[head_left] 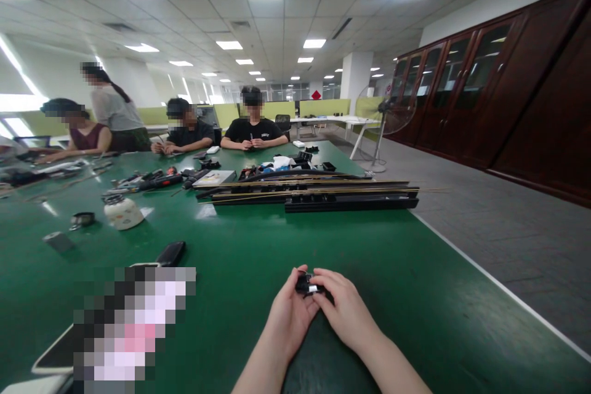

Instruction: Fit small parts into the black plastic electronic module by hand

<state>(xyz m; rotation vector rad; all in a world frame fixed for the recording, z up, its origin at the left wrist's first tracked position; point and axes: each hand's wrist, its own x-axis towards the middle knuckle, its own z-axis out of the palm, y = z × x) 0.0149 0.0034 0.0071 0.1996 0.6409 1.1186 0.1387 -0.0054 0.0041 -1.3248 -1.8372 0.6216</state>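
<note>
Left hand (290, 311), right hand (345, 311): both closed on small black part (306, 286), held together above green table (258, 246). Long black rails (323, 194) farther back; white jar (122, 212) at left.

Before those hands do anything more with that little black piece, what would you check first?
1. Grip: the left hand and right hand both pinch the small black part. Ok.
2. Alignment of the part: the hands cover most of it. Cannot tell.
3. Support below: the green table lies right under the hands. Ok.
4. Clutter: the long black rails lie farther up the table, apart from the hands. Ok.
5. Bystanders: the other people sit at the far end, away from the hands. Ok.
</note>
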